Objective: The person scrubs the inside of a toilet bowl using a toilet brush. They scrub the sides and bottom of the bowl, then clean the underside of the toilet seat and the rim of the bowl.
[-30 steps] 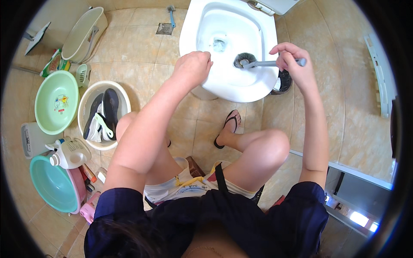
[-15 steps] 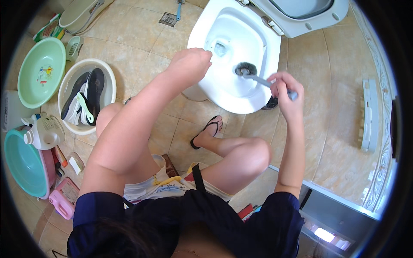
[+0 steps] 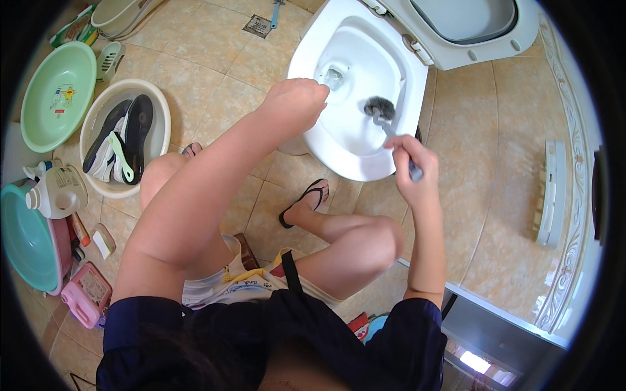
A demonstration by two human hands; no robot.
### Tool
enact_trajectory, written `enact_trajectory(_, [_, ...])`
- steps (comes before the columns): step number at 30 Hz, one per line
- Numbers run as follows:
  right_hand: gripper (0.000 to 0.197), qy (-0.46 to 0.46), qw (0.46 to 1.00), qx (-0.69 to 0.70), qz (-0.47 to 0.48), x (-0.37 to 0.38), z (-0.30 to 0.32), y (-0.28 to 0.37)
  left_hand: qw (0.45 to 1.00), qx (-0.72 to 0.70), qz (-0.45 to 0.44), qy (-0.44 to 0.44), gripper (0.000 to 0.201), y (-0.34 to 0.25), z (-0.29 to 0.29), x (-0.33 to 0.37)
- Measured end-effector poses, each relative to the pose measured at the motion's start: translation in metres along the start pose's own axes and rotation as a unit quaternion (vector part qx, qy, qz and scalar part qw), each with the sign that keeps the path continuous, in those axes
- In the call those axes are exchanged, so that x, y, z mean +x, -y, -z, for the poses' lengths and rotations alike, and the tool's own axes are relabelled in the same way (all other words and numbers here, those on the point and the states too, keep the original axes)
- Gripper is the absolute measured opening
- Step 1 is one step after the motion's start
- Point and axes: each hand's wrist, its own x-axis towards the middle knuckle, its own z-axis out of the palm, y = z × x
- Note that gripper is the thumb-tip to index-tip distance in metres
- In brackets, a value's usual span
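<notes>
A white toilet bowl point(image 3: 365, 155) stands in front of me with a little water at its drain. My right hand point(image 3: 416, 174) is closed round the grey handle of a toilet brush point(image 3: 379, 108), past the bowl's near right rim. The brush's dark bristle head is inside the bowl, over its right inner wall. My left hand point(image 3: 298, 105) is curled into a fist at the bowl's left rim. Whatever its fingers hold, if anything, is hidden. The raised seat and lid point(image 3: 469, 39) lean back at the far right.
Left on the tiled floor, a cream basin point(image 3: 163, 107) holds shoes and a pale green brush. Around it are a green basin point(image 3: 39, 117), a teal basin point(image 3: 26, 241), a white jug point(image 3: 62, 192) and a pink bottle point(image 3: 88, 293). A floor drain point(image 3: 257, 26) lies at the far side.
My right hand has moved left and nearer to me, and the brush handle now points more toward me. The brush head stays inside the bowl. My left fist remains by the rim.
</notes>
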Motion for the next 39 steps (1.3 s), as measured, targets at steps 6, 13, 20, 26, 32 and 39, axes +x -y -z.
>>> enact_trajectory(6, [0.018, -0.068, 0.995, 0.075, -0.014, 0.016, -0.009, -0.057, 1.000, -0.004, -0.008, -0.008, 0.017, -0.002, -0.004, 0.005])
enact_trajectory(13, [0.020, -0.057, 0.990, 0.127, -0.009, 0.057, -0.046, -0.064, 1.000, 0.009, -0.001, 0.001, 0.017, 0.005, -0.004, 0.002])
enact_trajectory(20, [0.019, -0.030, 0.986, 0.161, 0.006, 0.085, -0.090, -0.110, 1.000, 0.001, -0.005, -0.001, 0.017, 0.000, -0.005, 0.005])
enact_trajectory(26, [0.018, 0.077, 0.996, 0.024, 0.024, 0.069, -0.082, -0.071, 1.000, 0.001, 0.006, 0.014, 0.016, 0.000, -0.004, 0.006])
enact_trajectory(32, [0.025, 0.023, 0.985, -0.111, 0.131, 0.006, -0.013, -0.042, 1.000, 0.018, 0.005, 0.014, 0.016, -0.002, -0.007, 0.007])
enact_trajectory(39, [0.025, -0.019, 0.970, -0.149, 0.190, -0.029, 0.002, -0.031, 1.000, 0.016, -0.004, 0.003, 0.017, -0.001, -0.010, 0.006])
